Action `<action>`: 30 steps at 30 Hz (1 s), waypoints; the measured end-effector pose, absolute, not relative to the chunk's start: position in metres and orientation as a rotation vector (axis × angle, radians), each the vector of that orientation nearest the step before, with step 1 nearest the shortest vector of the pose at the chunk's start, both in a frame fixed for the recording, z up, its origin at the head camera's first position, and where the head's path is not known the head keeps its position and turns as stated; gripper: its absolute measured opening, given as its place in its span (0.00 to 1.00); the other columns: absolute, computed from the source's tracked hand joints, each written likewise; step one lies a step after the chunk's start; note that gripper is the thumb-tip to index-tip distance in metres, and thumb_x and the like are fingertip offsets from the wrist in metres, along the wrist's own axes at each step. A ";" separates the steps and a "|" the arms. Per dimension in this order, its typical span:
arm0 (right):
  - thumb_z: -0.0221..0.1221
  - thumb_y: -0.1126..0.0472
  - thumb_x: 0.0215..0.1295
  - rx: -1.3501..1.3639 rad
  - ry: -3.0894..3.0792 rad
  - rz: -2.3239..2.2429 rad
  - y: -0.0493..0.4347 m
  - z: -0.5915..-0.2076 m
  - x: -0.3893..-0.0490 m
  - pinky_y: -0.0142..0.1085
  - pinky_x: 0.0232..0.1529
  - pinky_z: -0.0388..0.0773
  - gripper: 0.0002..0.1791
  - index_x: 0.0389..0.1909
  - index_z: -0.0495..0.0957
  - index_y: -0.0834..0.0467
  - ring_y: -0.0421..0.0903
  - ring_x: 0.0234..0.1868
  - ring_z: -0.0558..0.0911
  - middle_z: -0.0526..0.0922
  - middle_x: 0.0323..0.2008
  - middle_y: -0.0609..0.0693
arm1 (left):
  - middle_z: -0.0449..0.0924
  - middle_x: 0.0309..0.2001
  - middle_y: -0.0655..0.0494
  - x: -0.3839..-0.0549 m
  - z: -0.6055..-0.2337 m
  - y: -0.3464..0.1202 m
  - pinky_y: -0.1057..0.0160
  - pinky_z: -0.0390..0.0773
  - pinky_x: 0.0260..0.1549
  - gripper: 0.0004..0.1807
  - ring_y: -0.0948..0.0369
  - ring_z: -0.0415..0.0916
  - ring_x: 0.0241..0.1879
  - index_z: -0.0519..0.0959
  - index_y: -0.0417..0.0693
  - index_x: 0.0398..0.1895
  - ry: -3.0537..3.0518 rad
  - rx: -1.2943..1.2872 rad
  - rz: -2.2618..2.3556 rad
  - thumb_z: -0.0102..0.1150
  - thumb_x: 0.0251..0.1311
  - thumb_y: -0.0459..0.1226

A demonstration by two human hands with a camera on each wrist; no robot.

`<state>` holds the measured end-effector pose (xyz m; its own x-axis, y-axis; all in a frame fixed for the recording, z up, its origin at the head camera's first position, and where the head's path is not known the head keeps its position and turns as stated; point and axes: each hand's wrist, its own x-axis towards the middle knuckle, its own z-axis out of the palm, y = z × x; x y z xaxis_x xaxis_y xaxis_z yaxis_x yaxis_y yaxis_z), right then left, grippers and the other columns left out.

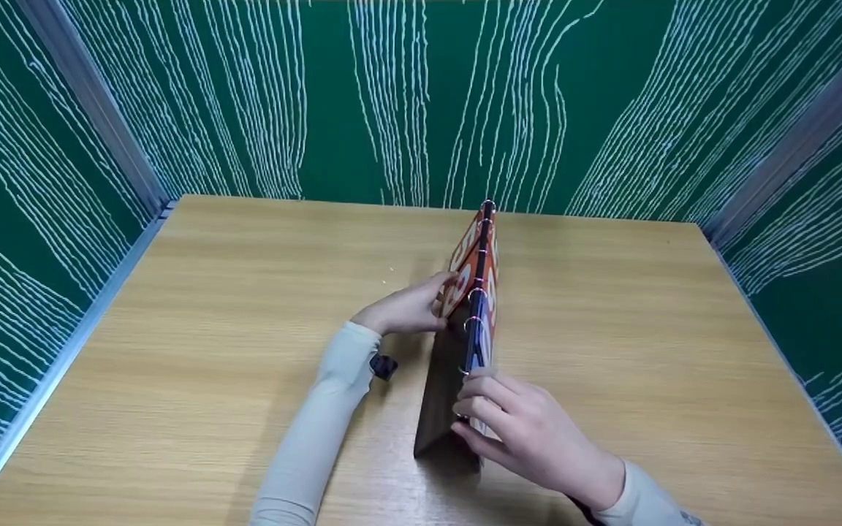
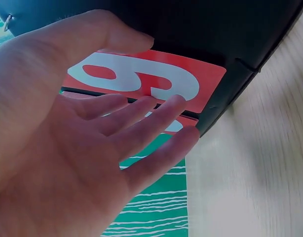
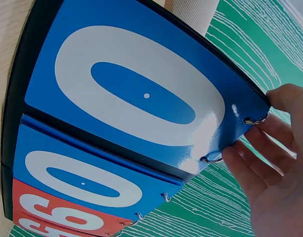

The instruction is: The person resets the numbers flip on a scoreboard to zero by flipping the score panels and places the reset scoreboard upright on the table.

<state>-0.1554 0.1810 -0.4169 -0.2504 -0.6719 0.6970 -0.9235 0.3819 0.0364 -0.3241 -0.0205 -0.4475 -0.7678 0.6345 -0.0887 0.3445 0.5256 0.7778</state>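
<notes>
A tabletop flip scoreboard [image 1: 444, 387] stands like a tent, with ringed number cards along its top. My left hand [image 1: 408, 307] is at its left face, beside the red number cards [image 1: 459, 287]. In the left wrist view, the thumb lies near the upper edge of a red card [image 2: 191, 81] and the relaxed fingers spread across its lower edge. At the near end, my right hand [image 1: 531, 431] pinches the top edge by the metal rings [image 3: 211, 159]. Below it hangs a large blue card [image 3: 77, 94] showing 0. A smaller blue 0 card [image 3: 38, 143] and red cards [image 3: 99, 221] follow along the board.
The scoreboard stands on a wooden table [image 1: 209, 351]. Green walls with white streaks [image 1: 450, 102] enclose its back and sides. Grey posts [image 1: 92, 102] stand at the back corners.
</notes>
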 end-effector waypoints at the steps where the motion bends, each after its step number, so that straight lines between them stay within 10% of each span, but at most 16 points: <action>1: 0.57 0.56 0.74 1.364 -2.014 0.510 0.181 -0.417 -0.155 0.36 0.50 0.84 0.08 0.37 0.81 0.55 0.46 0.51 0.84 0.82 0.41 0.44 | 0.57 0.78 0.40 -0.324 -0.447 -0.020 0.49 0.66 0.74 0.47 0.46 0.63 0.75 0.51 0.47 0.81 2.418 0.806 1.104 0.64 0.60 0.29; 21: 0.60 0.56 0.72 1.355 -2.019 0.479 0.181 -0.416 -0.157 0.36 0.50 0.84 0.06 0.38 0.81 0.55 0.48 0.51 0.85 0.82 0.41 0.45 | 0.70 0.69 0.45 -0.324 -0.441 -0.022 0.51 0.79 0.53 0.36 0.51 0.76 0.52 0.57 0.54 0.79 2.601 0.741 0.943 0.55 0.68 0.36; 30: 0.59 0.56 0.72 1.348 -2.030 0.482 0.182 -0.418 -0.155 0.37 0.50 0.84 0.07 0.38 0.81 0.54 0.48 0.52 0.85 0.82 0.41 0.45 | 0.68 0.74 0.50 -0.323 -0.443 -0.025 0.48 0.75 0.66 0.30 0.53 0.74 0.62 0.60 0.58 0.77 2.673 0.649 0.917 0.51 0.74 0.38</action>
